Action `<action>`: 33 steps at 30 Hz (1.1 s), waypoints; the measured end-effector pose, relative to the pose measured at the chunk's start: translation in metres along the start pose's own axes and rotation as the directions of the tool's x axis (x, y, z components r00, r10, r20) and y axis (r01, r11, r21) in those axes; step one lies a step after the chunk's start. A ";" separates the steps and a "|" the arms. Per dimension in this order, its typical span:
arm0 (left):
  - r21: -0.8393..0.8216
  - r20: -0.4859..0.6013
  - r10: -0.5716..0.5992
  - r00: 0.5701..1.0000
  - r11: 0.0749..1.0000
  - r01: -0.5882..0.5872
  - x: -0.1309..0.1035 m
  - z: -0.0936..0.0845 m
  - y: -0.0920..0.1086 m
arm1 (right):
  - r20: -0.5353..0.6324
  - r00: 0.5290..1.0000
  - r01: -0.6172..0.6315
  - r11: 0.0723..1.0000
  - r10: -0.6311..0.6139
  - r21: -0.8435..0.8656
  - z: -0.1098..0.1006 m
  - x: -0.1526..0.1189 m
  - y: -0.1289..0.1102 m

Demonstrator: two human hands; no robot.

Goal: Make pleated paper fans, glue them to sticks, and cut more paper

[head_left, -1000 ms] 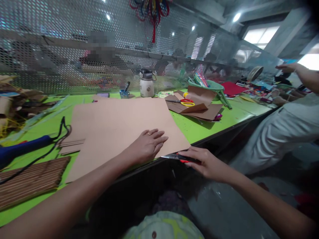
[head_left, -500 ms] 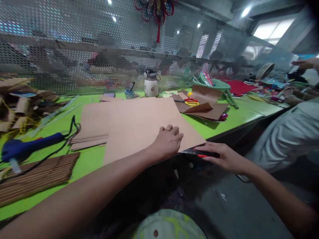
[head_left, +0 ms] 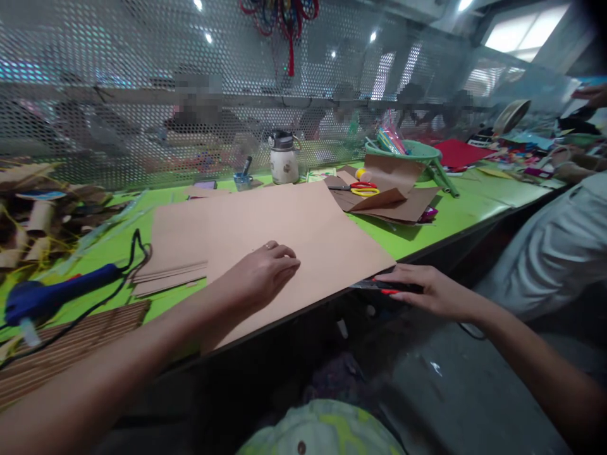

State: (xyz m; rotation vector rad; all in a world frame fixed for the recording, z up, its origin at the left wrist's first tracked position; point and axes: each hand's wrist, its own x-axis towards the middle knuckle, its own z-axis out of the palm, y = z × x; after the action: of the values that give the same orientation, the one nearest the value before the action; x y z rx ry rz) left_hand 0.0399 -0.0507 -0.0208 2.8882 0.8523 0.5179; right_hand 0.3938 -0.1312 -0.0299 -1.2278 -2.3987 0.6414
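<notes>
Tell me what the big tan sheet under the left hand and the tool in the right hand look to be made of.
Tan sheet: probably thin cardboard or kraft paper; matte, flat, crisp edges. Tool in the right hand: seemingly a utility knife, red and dark plastic body, greyish metal-looking tip. Left hand lies flat on the sheet.

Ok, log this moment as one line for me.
left hand: flat on cardboard sheet | right hand: holds red utility knife at sheet's near right corner | sheet: overhangs green table edge
</notes>
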 end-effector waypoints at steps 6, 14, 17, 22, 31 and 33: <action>0.055 -0.009 0.011 1.000 0.998 -0.010 -0.010 0.013 -0.008 | -0.009 0.999 0.032 0.999 -0.033 -0.026 0.005 0.008 -0.007; 0.051 -0.010 -0.012 1.000 0.999 0.013 -0.010 0.013 -0.008 | -0.004 1.000 0.000 0.999 0.000 -0.035 0.017 0.006 -0.018; 0.053 -0.025 0.002 1.000 0.999 -0.001 -0.011 0.016 -0.011 | -0.016 1.000 0.019 1.000 -0.019 -0.014 0.026 0.009 -0.029; 0.070 -0.021 0.013 1.000 0.997 -0.011 -0.010 0.017 -0.013 | -0.021 0.999 0.037 0.999 -0.037 0.001 0.036 0.016 -0.045; 0.075 -0.027 0.014 1.000 0.997 -0.012 -0.012 0.017 -0.011 | 0.052 0.996 0.080 0.997 -0.079 -0.020 0.052 0.033 -0.076; 0.067 -0.032 0.012 0.999 0.998 -0.010 -0.012 0.017 -0.011 | 0.052 0.995 0.085 0.996 -0.084 -0.020 0.057 0.038 -0.084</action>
State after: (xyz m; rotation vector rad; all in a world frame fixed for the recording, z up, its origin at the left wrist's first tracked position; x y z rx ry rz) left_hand 0.0308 -0.0478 -0.0427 2.9543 0.8746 0.5496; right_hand 0.2881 -0.1563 -0.0263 -1.1244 -2.4914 0.6293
